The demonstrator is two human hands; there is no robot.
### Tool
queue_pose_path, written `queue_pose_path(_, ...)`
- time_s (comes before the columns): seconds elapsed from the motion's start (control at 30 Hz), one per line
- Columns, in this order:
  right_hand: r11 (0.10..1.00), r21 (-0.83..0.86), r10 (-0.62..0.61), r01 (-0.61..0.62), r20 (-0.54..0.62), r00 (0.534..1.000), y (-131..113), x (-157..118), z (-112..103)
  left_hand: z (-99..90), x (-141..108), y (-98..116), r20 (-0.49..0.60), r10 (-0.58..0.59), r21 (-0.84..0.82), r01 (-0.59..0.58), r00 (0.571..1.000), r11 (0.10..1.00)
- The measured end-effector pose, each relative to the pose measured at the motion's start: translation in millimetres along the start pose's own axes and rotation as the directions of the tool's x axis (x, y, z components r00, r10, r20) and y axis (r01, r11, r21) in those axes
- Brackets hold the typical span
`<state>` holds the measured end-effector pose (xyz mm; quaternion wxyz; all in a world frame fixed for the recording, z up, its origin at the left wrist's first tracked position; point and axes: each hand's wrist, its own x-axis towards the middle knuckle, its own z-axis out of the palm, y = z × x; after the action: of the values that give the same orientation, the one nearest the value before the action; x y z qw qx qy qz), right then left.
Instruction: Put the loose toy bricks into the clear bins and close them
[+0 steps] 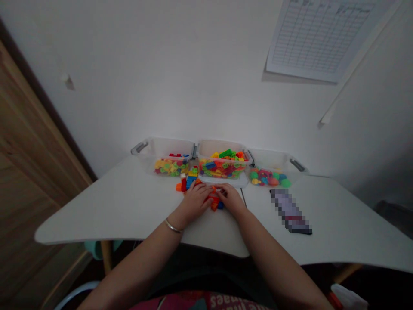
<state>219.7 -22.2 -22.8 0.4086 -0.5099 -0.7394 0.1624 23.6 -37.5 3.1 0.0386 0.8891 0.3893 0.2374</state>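
Note:
My left hand [193, 203] and my right hand [231, 199] rest close together at the far edge of the white table [112, 209], with their fingers curved over a small cluster of orange plastic building bricks [213, 201]. The cluster is partly hidden by my fingers. A small blue brick [220, 205] lies just below it. Beyond my left hand stands a short pile of loose bricks, with a blue brick [190, 182] and a red brick [183, 185] among them. A metal bangle [173, 226] circles my left wrist.
Along the wall stand several clear plastic bins: one of mixed bricks [163, 157], one fuller of bricks [222, 159], and one of round coloured pieces [271, 170]. A white lid [222, 181] lies before them. A pixelated flat object [289, 212] lies to the right.

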Motion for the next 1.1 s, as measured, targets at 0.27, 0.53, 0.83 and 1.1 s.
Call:
queue_pose_path(0.27,0.999,-0.044,-0.021,0.02,-0.001,1.0,-1.3,1.4,-0.1,-0.3,0.5,1.0,0.063,0.007,-0.022,-0.006,0.998,1.0)
queue_pose_path(0.53,0.994,-0.105,0.029,-0.031,-0.028,0.999,-0.4,1.4,0.3,4.1,-0.2,-2.5,0.054,0.022,-0.022,-0.021,0.998,1.0)
queue_pose_path(0.83,0.978,-0.192,0.064,-0.078,-0.081,0.995,-1.5,-0.4,-3.5,-1.7,-1.6,-2.4,0.016,-0.066,-0.011,0.066,0.998,0.998)
queue_pose_path(1.1,0.982,-0.168,0.07,-0.087,-0.102,0.992,0.3,-1.1,-2.7,-5.4,-2.4,0.1,0.025,-0.078,-0.027,0.078,0.997,0.997)
